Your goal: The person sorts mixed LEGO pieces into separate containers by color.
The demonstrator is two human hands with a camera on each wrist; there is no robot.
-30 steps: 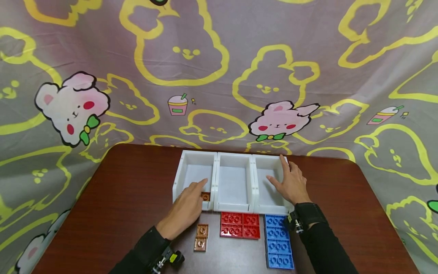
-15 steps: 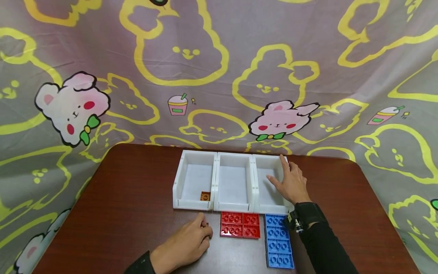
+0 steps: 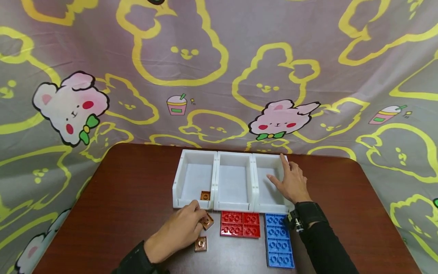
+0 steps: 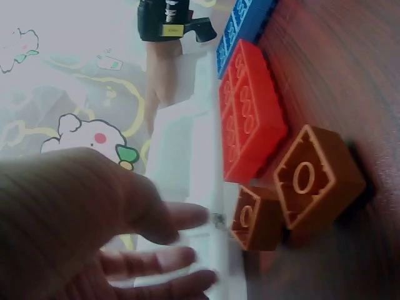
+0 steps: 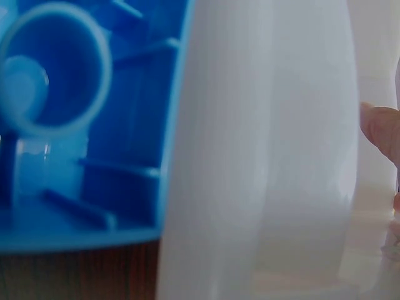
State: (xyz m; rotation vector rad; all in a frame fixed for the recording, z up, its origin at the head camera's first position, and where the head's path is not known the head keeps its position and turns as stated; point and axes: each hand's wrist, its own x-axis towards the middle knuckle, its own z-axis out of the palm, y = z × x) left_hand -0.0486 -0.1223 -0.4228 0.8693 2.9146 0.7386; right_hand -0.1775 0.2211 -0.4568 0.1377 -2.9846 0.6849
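My left hand [image 3: 179, 230] pinches a brown toy building brick [image 3: 208, 221], tilted and turned, just in front of the left white bin [image 3: 178, 179]. Another brown brick [image 3: 200, 244] lies hollow side up below those fingers; a third brown brick [image 3: 205, 195] lies inside that bin by its front wall. Brown bricks [image 4: 319, 178] also show hollow undersides in the left wrist view. My right hand [image 3: 292, 182] rests at the right wall of the right white bin [image 3: 273, 209], fingers extended along it and thumb reaching over the inside. Its thumb [image 5: 381, 131] shows in the right wrist view.
Between the other two bins stands a middle white bin [image 3: 234, 207]. Red bricks [image 3: 240, 224] lie hollow side up in front of it. To their right, several blue bricks [image 3: 279, 241] form a column. A patterned cloth [image 3: 212, 95] hangs behind the dark table [image 3: 143, 179].
My left hand has gone from over the left bin back to the brown bricks, then moved one toward the bin, turning it. The right hand has stayed in place.
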